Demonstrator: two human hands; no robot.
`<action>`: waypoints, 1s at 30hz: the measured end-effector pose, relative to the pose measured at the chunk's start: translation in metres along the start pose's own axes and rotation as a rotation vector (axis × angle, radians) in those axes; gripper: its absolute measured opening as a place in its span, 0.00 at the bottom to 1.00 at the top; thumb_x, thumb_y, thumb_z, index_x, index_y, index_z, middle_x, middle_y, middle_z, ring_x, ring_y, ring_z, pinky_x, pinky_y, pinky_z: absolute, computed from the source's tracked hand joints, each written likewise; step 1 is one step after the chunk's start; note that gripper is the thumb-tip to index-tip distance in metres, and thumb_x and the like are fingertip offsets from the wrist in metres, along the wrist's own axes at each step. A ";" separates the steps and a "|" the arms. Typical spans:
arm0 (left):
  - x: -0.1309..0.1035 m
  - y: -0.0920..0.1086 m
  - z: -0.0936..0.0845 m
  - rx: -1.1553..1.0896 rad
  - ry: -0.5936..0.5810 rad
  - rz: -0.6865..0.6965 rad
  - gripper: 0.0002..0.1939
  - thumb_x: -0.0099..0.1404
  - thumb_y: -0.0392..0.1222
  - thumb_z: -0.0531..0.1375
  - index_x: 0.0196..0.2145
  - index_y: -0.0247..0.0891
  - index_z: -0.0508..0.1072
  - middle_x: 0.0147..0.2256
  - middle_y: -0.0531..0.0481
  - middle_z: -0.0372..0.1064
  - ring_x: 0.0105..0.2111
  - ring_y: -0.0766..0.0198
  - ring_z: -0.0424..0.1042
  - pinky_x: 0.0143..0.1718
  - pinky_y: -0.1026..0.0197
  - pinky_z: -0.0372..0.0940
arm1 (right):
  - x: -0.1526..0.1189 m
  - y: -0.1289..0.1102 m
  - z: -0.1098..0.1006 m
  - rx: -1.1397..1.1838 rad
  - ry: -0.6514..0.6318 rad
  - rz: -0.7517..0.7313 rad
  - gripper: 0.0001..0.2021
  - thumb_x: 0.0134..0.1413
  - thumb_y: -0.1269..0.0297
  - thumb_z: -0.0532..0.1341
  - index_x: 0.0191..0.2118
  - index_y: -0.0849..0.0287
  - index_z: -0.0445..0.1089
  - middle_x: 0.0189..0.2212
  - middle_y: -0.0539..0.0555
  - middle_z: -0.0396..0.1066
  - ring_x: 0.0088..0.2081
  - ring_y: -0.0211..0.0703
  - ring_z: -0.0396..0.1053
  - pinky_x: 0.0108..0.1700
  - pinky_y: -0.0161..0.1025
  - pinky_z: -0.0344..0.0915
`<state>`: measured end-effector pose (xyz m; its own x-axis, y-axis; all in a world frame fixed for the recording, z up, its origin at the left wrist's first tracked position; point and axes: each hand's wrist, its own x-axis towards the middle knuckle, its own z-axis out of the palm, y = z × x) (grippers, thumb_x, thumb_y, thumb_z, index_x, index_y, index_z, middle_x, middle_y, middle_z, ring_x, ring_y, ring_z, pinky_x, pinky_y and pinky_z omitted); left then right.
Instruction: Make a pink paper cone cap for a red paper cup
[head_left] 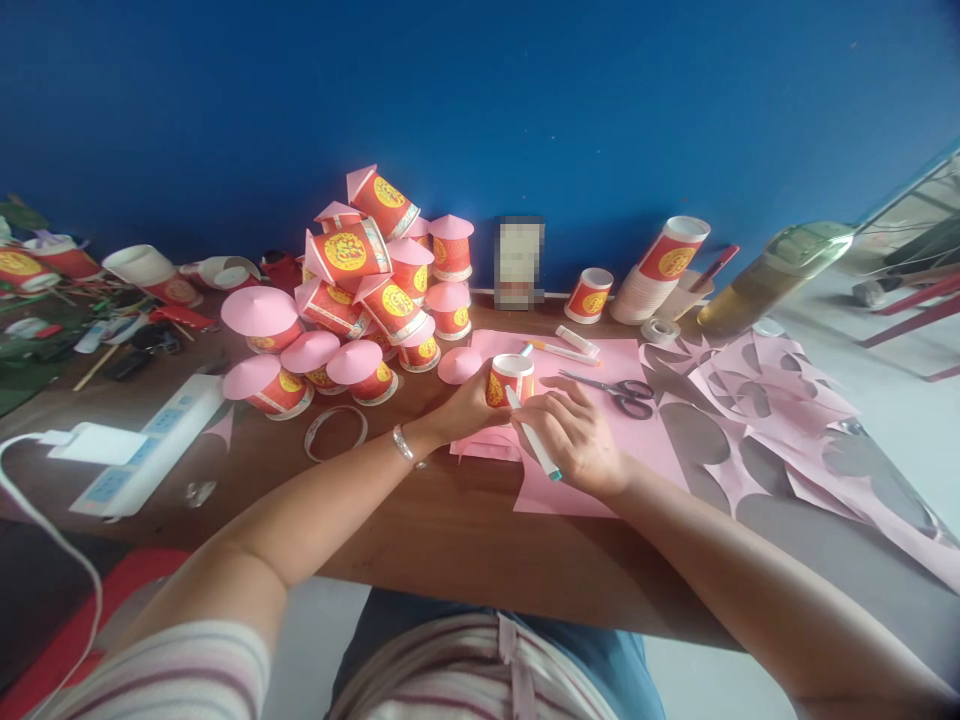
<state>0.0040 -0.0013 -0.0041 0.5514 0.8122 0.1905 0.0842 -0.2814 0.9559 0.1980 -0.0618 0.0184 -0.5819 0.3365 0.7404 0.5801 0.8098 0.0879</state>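
My left hand (pixel 469 405) is wrapped round the side of a red and yellow paper cup (pixel 513 372), which is held upright above the pink paper. In my right hand (pixel 576 437) is a white marker (pixel 539 448) with a teal end. Its upper tip is close to the cup's wall; I cannot tell if the two touch. Just behind the cup lies a pink paper cone (pixel 460 365). Dark-handled scissors (pixel 626 392) rest on the pink paper sheet (pixel 652 455) beyond my right hand.
Several red cups with pink cone tops (pixel 345 250) are piled at the left. A power strip (pixel 150 450) lies nearer. At the back right stand a stack of cups (pixel 649 285), a tape roll (pixel 661 330) and a bottle (pixel 772 275). Pink offcuts (pixel 757 385) cover the right side.
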 end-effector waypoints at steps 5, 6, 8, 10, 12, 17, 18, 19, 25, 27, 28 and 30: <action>0.001 0.007 0.000 -0.078 -0.008 -0.047 0.21 0.57 0.45 0.71 0.45 0.37 0.70 0.38 0.49 0.70 0.38 0.61 0.69 0.41 0.58 0.70 | -0.004 0.003 0.000 0.047 0.022 0.031 0.15 0.64 0.79 0.55 0.53 0.58 0.68 0.34 0.53 0.76 0.34 0.43 0.73 0.54 0.52 0.70; 0.001 0.008 0.000 -0.093 -0.004 -0.052 0.21 0.57 0.45 0.71 0.45 0.37 0.70 0.38 0.49 0.70 0.38 0.61 0.69 0.41 0.58 0.70 | -0.005 0.003 0.001 0.051 0.027 0.031 0.16 0.64 0.79 0.55 0.53 0.58 0.68 0.34 0.53 0.76 0.34 0.43 0.73 0.54 0.52 0.70; 0.001 0.009 0.000 -0.112 0.003 -0.076 0.21 0.57 0.46 0.71 0.44 0.38 0.70 0.37 0.50 0.70 0.37 0.62 0.68 0.40 0.59 0.70 | -0.005 0.004 0.001 0.049 0.034 0.030 0.16 0.63 0.79 0.56 0.54 0.59 0.67 0.34 0.54 0.76 0.34 0.44 0.73 0.53 0.52 0.71; 0.000 0.008 -0.001 -0.124 0.006 -0.111 0.22 0.57 0.47 0.71 0.44 0.38 0.70 0.36 0.51 0.69 0.36 0.62 0.68 0.39 0.59 0.69 | -0.006 0.005 0.001 0.041 0.041 0.034 0.16 0.63 0.79 0.56 0.53 0.59 0.67 0.34 0.54 0.75 0.34 0.44 0.73 0.53 0.52 0.72; 0.000 0.006 -0.002 -0.151 -0.008 -0.140 0.22 0.57 0.47 0.71 0.43 0.38 0.69 0.35 0.52 0.68 0.36 0.63 0.67 0.38 0.60 0.67 | -0.006 0.006 0.000 0.035 0.048 0.042 0.16 0.63 0.79 0.56 0.53 0.59 0.67 0.34 0.54 0.75 0.34 0.44 0.73 0.53 0.52 0.72; 0.000 0.003 -0.006 -0.251 -0.077 -0.161 0.21 0.58 0.48 0.71 0.41 0.37 0.69 0.35 0.52 0.67 0.35 0.64 0.66 0.38 0.61 0.65 | -0.005 0.008 -0.001 0.050 0.064 0.067 0.14 0.62 0.79 0.58 0.50 0.59 0.67 0.33 0.54 0.75 0.34 0.44 0.72 0.52 0.51 0.71; 0.000 0.003 -0.006 -0.261 -0.082 -0.159 0.21 0.58 0.49 0.72 0.41 0.37 0.69 0.35 0.52 0.67 0.35 0.64 0.66 0.38 0.61 0.66 | -0.005 0.008 -0.001 0.051 0.066 0.075 0.13 0.62 0.78 0.58 0.50 0.59 0.67 0.33 0.53 0.75 0.33 0.44 0.72 0.52 0.51 0.71; 0.000 0.004 -0.006 -0.268 -0.085 -0.155 0.21 0.57 0.49 0.72 0.40 0.37 0.69 0.35 0.51 0.67 0.35 0.64 0.67 0.38 0.60 0.66 | -0.005 0.008 -0.001 0.049 0.069 0.081 0.13 0.62 0.78 0.58 0.49 0.58 0.67 0.33 0.53 0.75 0.33 0.43 0.72 0.51 0.51 0.71; 0.001 0.011 -0.006 -0.289 -0.100 -0.133 0.19 0.58 0.48 0.72 0.39 0.36 0.70 0.34 0.51 0.68 0.35 0.64 0.66 0.38 0.60 0.65 | -0.007 0.010 0.001 0.045 0.077 0.116 0.12 0.63 0.78 0.58 0.48 0.55 0.66 0.33 0.51 0.74 0.33 0.42 0.72 0.51 0.50 0.72; 0.001 0.011 -0.006 -0.308 -0.122 -0.127 0.18 0.59 0.47 0.71 0.39 0.36 0.70 0.35 0.50 0.68 0.35 0.64 0.67 0.38 0.60 0.65 | -0.009 0.011 0.001 0.055 0.074 0.130 0.13 0.62 0.78 0.58 0.48 0.55 0.66 0.34 0.52 0.75 0.33 0.43 0.72 0.52 0.50 0.72; 0.001 0.011 -0.006 -0.316 -0.126 -0.125 0.18 0.59 0.47 0.71 0.39 0.37 0.70 0.35 0.50 0.68 0.35 0.63 0.67 0.38 0.59 0.65 | -0.010 0.011 0.001 0.061 0.071 0.136 0.14 0.61 0.78 0.58 0.48 0.55 0.66 0.34 0.52 0.75 0.33 0.43 0.72 0.52 0.50 0.72; 0.001 0.009 -0.006 -0.328 -0.126 -0.127 0.18 0.59 0.47 0.71 0.40 0.37 0.70 0.35 0.50 0.68 0.36 0.63 0.67 0.38 0.59 0.65 | -0.011 0.012 0.002 0.070 0.070 0.142 0.14 0.61 0.79 0.58 0.49 0.55 0.67 0.34 0.52 0.75 0.34 0.43 0.73 0.52 0.51 0.72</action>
<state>0.0002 0.0003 0.0062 0.6529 0.7554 0.0560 -0.1001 0.0128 0.9949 0.2103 -0.0551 0.0104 -0.4547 0.4177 0.7866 0.6113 0.7887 -0.0654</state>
